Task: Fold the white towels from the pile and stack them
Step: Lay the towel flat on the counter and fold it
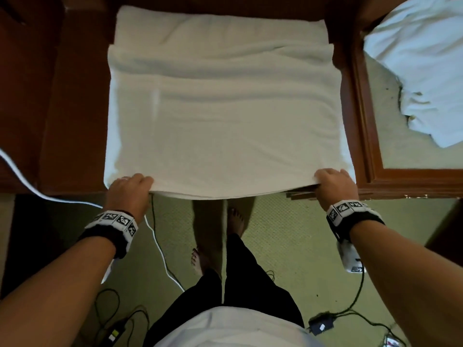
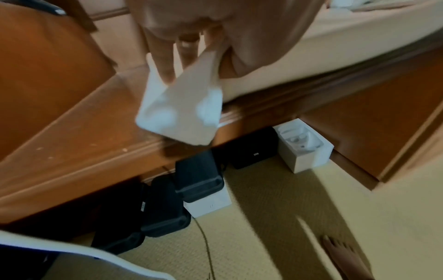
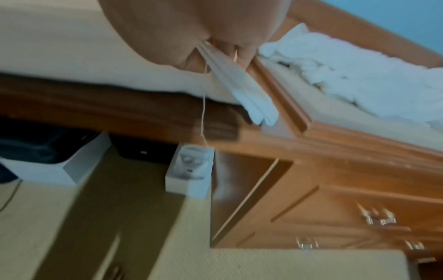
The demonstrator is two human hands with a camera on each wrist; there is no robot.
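Observation:
A white towel point(image 1: 220, 116) lies spread and doubled over on the brown wooden desk point(image 1: 75, 121), its near edge overhanging the front. My left hand point(image 1: 130, 187) pinches the near left corner point(image 2: 182, 106), thumb below and fingers on top. My right hand point(image 1: 334, 182) pinches the near right corner point(image 3: 249, 98), whose layered edges hang down in the right wrist view. Under the far end lies another flat white towel point(image 1: 220, 26). The pile of crumpled white towels point(image 1: 423, 63) sits to the right on a green surface; it also shows as the pile point(image 3: 359, 79) in the right wrist view.
A raised wooden frame point(image 1: 363, 108) separates the desk from the pile's surface. Below the desk stand black cases point(image 2: 199, 174) and white boxes point(image 2: 304, 145). Cables and a power adapter point(image 1: 322, 325) lie on the green carpet by my bare feet point(image 1: 235, 219). Drawers with metal handles point(image 3: 378, 217) are at the right.

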